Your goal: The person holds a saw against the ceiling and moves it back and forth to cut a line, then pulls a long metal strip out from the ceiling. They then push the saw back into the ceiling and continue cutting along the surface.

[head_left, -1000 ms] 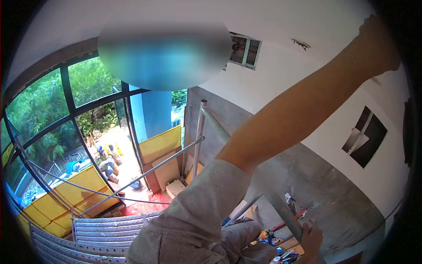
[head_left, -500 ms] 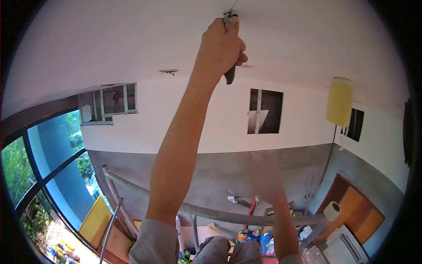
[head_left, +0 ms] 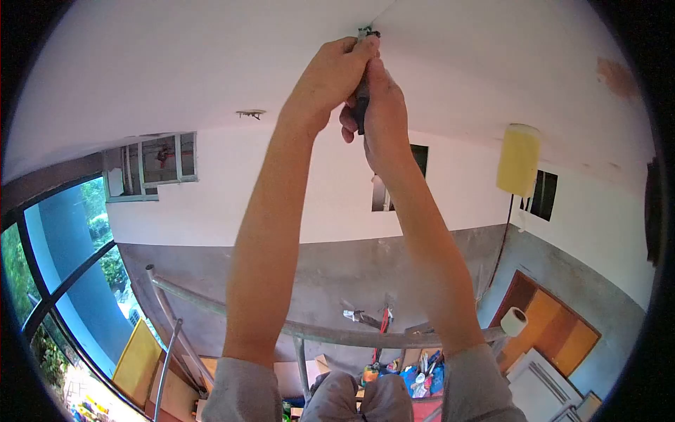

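Both of my arms reach up to the white ceiling (head_left: 211,63). My left hand (head_left: 327,77) is closed around a dark-handled tool (head_left: 362,105), whose metal head touches the ceiling at a small hole or fitting. Against the tool's other side, my right hand (head_left: 385,112) is wrapped with its thumb near the head. The exact shape of the tool's head is too small to tell. A thin line runs along the ceiling from that spot.
A curved metal rail (head_left: 351,336) crosses below my arms, with a white tape roll (head_left: 514,321) at its right end. A yellow cylinder (head_left: 519,160) hangs at the right. Windows (head_left: 63,260) stand left, a wooden door (head_left: 548,320) right.
My right hand has risen from low at the right to the tool beside my left hand. The view has shifted slightly, so the background sits further left.
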The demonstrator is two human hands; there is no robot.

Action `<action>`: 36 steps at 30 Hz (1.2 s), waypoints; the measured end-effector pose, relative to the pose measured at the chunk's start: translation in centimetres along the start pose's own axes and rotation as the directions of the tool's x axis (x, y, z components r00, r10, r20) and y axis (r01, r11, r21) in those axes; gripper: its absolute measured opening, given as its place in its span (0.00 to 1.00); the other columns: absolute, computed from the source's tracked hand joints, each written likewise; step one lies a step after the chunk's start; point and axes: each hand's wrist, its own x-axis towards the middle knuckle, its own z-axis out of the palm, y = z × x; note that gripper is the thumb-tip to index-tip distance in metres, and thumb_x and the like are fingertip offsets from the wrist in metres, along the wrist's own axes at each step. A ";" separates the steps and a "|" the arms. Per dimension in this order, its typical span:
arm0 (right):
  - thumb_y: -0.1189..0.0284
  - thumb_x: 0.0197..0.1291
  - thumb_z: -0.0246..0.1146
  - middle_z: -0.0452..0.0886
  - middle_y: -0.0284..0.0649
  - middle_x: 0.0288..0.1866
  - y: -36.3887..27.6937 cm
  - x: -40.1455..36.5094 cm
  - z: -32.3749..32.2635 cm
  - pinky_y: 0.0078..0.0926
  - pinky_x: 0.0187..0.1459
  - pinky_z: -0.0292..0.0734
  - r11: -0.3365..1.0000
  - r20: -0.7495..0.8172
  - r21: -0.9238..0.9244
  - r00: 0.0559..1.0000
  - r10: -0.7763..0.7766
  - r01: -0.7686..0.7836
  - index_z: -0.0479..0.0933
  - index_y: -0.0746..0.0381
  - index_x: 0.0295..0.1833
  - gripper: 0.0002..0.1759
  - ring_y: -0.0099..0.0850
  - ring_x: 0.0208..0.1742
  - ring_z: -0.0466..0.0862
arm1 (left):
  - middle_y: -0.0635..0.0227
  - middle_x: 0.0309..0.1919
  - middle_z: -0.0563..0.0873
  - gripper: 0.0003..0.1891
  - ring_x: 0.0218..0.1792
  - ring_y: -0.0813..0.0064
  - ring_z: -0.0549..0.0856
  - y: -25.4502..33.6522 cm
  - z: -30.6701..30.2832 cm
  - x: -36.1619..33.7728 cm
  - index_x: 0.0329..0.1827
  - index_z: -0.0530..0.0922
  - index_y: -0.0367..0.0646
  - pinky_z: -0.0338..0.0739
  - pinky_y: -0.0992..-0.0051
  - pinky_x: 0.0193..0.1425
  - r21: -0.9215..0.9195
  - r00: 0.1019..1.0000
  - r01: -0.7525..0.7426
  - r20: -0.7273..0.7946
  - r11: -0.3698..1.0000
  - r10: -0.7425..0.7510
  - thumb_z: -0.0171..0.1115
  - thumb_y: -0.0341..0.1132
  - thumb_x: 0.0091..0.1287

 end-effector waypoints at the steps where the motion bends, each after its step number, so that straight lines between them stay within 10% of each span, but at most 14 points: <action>1: 0.51 0.75 0.45 0.70 0.32 0.21 0.0 0.2 0.0 0.22 0.15 0.64 0.998 -0.002 0.056 1.000 0.017 -0.017 0.70 0.59 0.38 0.23 0.21 0.16 0.68 | 0.62 0.33 0.85 0.24 0.26 0.76 0.81 0.1 0.0 -0.1 0.46 0.81 0.36 0.77 0.73 0.32 -0.021 0.999 0.027 0.036 0.999 -0.027 0.49 0.51 0.74; 10: 0.51 0.75 0.47 0.64 0.28 0.18 -0.4 -4.0 -0.8 0.21 0.13 0.59 0.990 -0.017 -0.043 0.991 0.136 -0.136 0.69 0.59 0.35 0.23 0.20 0.13 0.62 | 0.59 0.36 0.85 0.20 0.37 0.73 0.84 -1.6 1.9 -3.9 0.45 0.77 0.37 0.80 0.73 0.39 -0.249 0.996 0.076 -0.016 0.965 -0.083 0.50 0.48 0.75; 15: 0.58 0.76 0.42 0.80 0.50 0.33 -0.9 -4.1 0.3 0.38 0.43 0.75 0.956 -0.118 -0.292 0.991 -0.064 0.027 0.76 0.73 0.43 0.28 0.41 0.37 0.81 | 0.60 0.37 0.85 0.19 0.36 0.74 0.83 -1.8 2.7 -4.3 0.43 0.77 0.38 0.78 0.75 0.44 -0.438 0.997 0.061 -0.023 0.897 -0.079 0.50 0.47 0.75; 23: 0.58 0.76 0.37 0.79 0.65 0.46 -0.8 -0.9 0.6 0.49 0.54 0.71 0.848 -0.085 -0.514 0.976 -0.203 0.131 0.75 0.75 0.46 0.30 0.59 0.50 0.79 | 0.69 0.29 0.80 0.17 0.29 0.76 0.78 -1.5 2.0 -1.2 0.42 0.78 0.39 0.74 0.74 0.35 -0.468 0.998 0.013 -0.046 0.884 -0.039 0.51 0.46 0.74; 30: 0.58 0.75 0.38 0.77 0.68 0.47 -0.9 -3.6 -0.3 0.51 0.57 0.69 0.861 -0.095 -0.505 0.987 -0.128 0.063 0.74 0.79 0.45 0.31 0.62 0.52 0.77 | 0.70 0.28 0.79 0.19 0.28 0.78 0.76 -0.5 3.6 -4.1 0.41 0.78 0.39 0.72 0.73 0.34 -0.425 0.975 0.127 -0.114 0.896 -0.192 0.53 0.48 0.74; 36: 0.58 0.75 0.41 0.79 0.56 0.29 -2.1 -0.9 -0.2 0.42 0.34 0.75 0.883 -0.101 -0.469 0.994 -0.044 -0.009 0.75 0.76 0.40 0.29 0.47 0.31 0.82 | 0.64 0.30 0.80 0.20 0.30 0.73 0.76 -0.6 2.9 -1.4 0.43 0.77 0.36 0.73 0.69 0.36 -0.332 0.986 0.048 -0.133 0.942 -0.097 0.51 0.47 0.74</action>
